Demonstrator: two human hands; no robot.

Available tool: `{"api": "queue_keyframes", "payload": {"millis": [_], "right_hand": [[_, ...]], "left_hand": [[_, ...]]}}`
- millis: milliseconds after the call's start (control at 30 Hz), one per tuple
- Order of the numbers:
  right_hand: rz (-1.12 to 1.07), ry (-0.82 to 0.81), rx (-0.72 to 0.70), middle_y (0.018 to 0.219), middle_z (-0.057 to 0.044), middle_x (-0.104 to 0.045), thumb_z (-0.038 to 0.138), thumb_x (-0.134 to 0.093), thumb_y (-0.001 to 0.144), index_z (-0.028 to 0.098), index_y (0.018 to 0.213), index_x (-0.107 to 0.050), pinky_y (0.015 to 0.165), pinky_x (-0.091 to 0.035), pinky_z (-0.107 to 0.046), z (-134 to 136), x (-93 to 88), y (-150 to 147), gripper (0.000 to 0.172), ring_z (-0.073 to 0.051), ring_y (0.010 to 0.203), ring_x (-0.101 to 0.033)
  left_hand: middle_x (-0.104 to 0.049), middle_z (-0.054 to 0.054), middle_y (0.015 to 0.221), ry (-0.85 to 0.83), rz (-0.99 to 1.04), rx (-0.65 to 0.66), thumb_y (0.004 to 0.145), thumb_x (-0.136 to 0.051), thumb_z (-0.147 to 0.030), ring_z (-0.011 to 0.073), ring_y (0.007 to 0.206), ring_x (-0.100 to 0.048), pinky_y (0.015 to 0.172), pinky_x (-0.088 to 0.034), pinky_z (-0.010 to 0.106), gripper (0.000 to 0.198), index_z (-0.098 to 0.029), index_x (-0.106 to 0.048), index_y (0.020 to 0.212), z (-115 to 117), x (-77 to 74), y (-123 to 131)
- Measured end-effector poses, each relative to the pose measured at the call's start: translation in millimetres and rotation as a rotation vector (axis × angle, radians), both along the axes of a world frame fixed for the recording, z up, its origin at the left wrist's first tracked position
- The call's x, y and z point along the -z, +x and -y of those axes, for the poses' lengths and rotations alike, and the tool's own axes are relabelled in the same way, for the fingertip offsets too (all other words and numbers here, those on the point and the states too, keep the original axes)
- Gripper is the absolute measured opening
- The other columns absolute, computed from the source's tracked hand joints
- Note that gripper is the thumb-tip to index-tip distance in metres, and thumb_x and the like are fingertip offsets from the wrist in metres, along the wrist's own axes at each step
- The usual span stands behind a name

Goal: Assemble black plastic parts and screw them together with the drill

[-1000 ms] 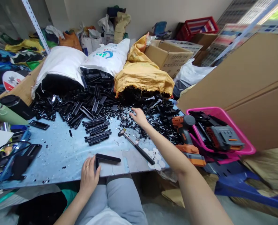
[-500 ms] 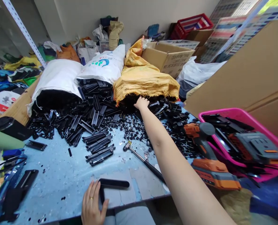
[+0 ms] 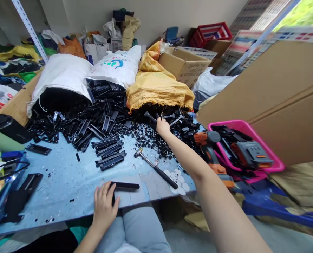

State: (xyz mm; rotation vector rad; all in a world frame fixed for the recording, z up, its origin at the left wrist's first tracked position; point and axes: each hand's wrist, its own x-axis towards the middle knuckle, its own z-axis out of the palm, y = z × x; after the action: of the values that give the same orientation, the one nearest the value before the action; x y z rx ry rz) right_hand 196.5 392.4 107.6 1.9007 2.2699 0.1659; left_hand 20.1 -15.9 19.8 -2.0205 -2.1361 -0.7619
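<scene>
At the table's near edge, my left hand [image 3: 105,202] holds the corner of a black angled plastic part [image 3: 127,186], thumb and fingers around it; one long arm of the part points right. My right hand [image 3: 163,127] is stretched out to the mouth of the yellow sack [image 3: 160,89], its fingers closed. A dark rod-like piece with a wider end [image 3: 150,117] sticks out left of these fingers and appears to be in their grip. Small black parts and screws [image 3: 152,142] lie heaped below that hand. A hammer [image 3: 156,168] rests between my arms.
Two white sacks [image 3: 63,72] with black parts spilling out stand at the back left. Stacked black strips [image 3: 110,158] lie mid-table. To the right are an orange cordless drill [image 3: 210,151], a pink basket [image 3: 277,163] and a large cardboard sheet [image 3: 251,102]. A green bottle [image 3: 3,140] is at left.
My right hand has drawn back from the sack's mouth, and a dark rod-like piece now shows at its fingers. My left hand stays on the angled part. The view has shifted.
</scene>
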Motion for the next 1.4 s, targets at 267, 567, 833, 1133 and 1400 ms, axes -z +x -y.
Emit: {"api": "queue_keyframes", "payload": {"millis": [267, 567, 833, 1133, 1400], "right_hand": [[-0.386, -0.061, -0.107, 0.1, -0.014, -0.063, 0.036, -0.041, 0.092, 0.013, 0.107, -0.059, 0.085, -0.044, -0.036, 96.6, -23.9, 43.2, 0.033, -0.025, 0.097, -0.058], [-1.36, -0.423, -0.581, 0.116, -0.008, -0.058, 0.06, -0.033, 0.09, 0.027, 0.125, -0.052, 0.1, -0.038, -0.042, 282.7, 10.1, 22.4, 0.052, -0.022, 0.114, -0.05], [-1.509, -1.291, -0.405, 0.112, -0.011, -0.061, 0.075, -0.035, 0.079, 0.023, 0.127, -0.046, 0.085, -0.049, -0.042, 310.9, 18.8, 19.1, 0.071, -0.024, 0.098, -0.062], [-0.713, -0.777, -0.556, 0.086, -0.006, -0.064, 0.051, -0.05, 0.087, 0.018, 0.108, -0.054, 0.07, -0.044, -0.029, 285.5, 10.5, 68.5, 0.039, -0.019, 0.077, -0.059], [-0.318, -0.582, -0.873, 0.094, -0.006, -0.066, 0.05, -0.048, 0.089, 0.023, 0.106, -0.059, 0.069, -0.04, -0.025, 287.4, 38.3, 55.0, 0.034, -0.02, 0.085, -0.063]], "left_hand": [[-0.065, 0.009, 0.095, -0.364, -0.129, 0.288, 0.086, -0.043, -0.008, 0.0216, 0.09, -0.06, 0.089, -0.043, 0.044, 0.035, -0.019, -0.058, 0.116, -41.5, -33.6, 6.3], [-0.063, 0.012, 0.107, -0.412, 1.029, 0.141, 0.087, -0.044, -0.051, 0.0239, 0.094, -0.062, 0.084, -0.048, 0.043, 0.049, -0.019, -0.048, 0.124, -18.0, -74.0, 20.5], [-0.058, -0.002, 0.065, -0.375, 1.507, 0.199, 0.079, -0.06, -0.048, 0.0119, 0.058, -0.057, 0.061, -0.048, 0.026, 0.039, -0.017, -0.051, 0.1, -19.1, -98.2, 23.3], [-0.061, 0.01, 0.108, -0.438, 0.464, 0.338, 0.09, -0.044, -0.046, 0.0241, 0.1, -0.056, 0.088, -0.043, 0.038, 0.049, -0.019, -0.045, 0.131, -19.6, -50.7, -1.8], [-0.061, 0.011, 0.105, -0.488, 0.093, 0.345, 0.091, -0.039, -0.026, 0.0237, 0.099, -0.054, 0.089, -0.041, 0.038, 0.03, -0.016, -0.055, 0.115, -34.8, -27.4, -4.3]]}}
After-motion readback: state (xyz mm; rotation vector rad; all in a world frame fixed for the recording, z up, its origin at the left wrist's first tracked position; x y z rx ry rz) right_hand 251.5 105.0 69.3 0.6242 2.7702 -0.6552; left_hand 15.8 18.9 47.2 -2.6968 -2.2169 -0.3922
